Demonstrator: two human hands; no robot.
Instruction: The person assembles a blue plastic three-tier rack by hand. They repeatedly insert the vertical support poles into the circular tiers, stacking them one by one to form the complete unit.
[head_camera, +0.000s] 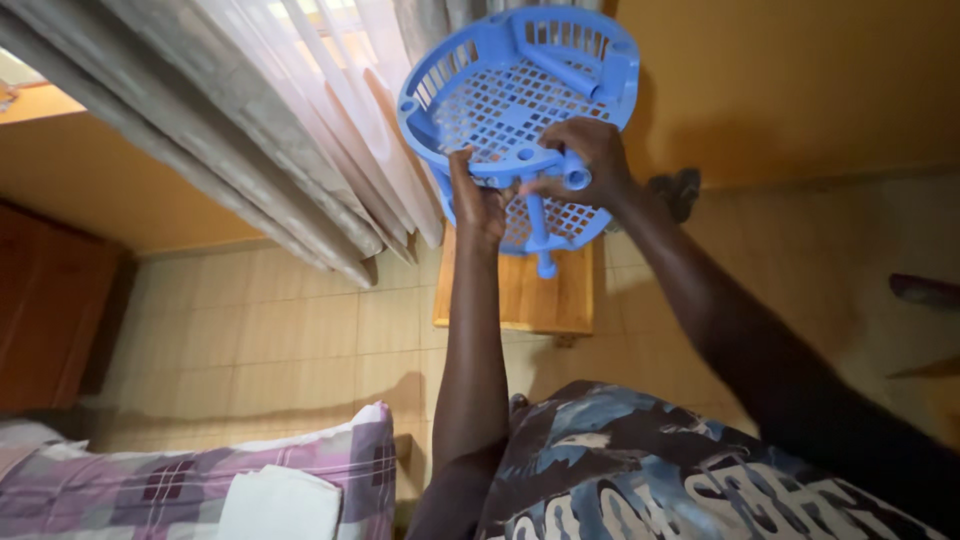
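Note:
A blue plastic rack (510, 105) made of round perforated trays joined by tube legs is held up in front of me, tilted. My left hand (478, 205) grips the near rim of the upper tray from below. On the same rim my right hand (585, 160) is closed around a blue tube leg joint. A second blue tray shows below and behind the hands, with one leg pointing down over a wooden stool.
A small wooden stool (520, 295) stands on the tiled floor under the rack. Grey and white curtains (270, 130) hang at left. A purple checked pillow (200, 480) lies bottom left, a dark wooden cabinet (50, 320) far left, an orange wall behind.

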